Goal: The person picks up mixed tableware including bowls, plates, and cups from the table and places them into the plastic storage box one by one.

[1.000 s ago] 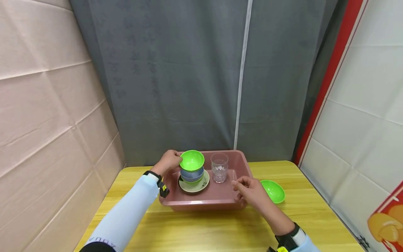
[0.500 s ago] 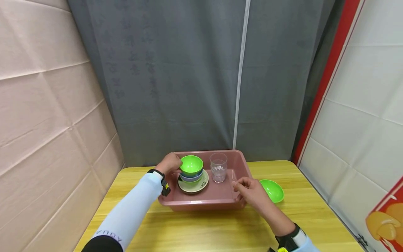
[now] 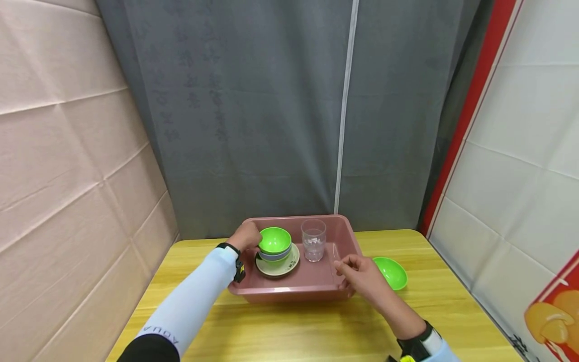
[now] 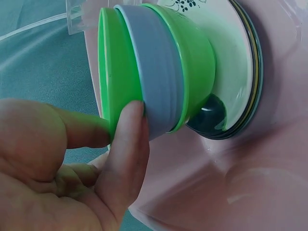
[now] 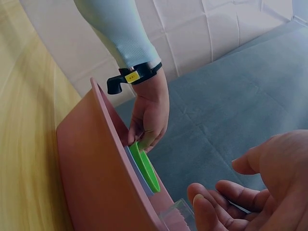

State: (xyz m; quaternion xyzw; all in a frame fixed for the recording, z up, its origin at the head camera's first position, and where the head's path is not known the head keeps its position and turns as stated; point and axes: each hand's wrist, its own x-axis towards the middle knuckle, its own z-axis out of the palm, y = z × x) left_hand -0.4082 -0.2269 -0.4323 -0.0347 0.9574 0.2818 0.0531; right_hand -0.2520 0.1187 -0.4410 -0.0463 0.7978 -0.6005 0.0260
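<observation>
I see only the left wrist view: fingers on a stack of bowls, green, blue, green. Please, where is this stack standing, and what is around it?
Observer: The stack stands on a plate inside a pink tub, in its left half. The left hand holds the top bowl's rim.
Operator: Is something else in the tub?
Observer: Yes, a clear glass, upright, just right of the stack, apart from it.
Operator: And the other hand?
Observer: The right hand holds nothing; it hovers at the tub's right front corner, fingers loosely curled.
Operator: Any bowls outside?
Observer: One green bowl lies on the table, right of the tub.
</observation>
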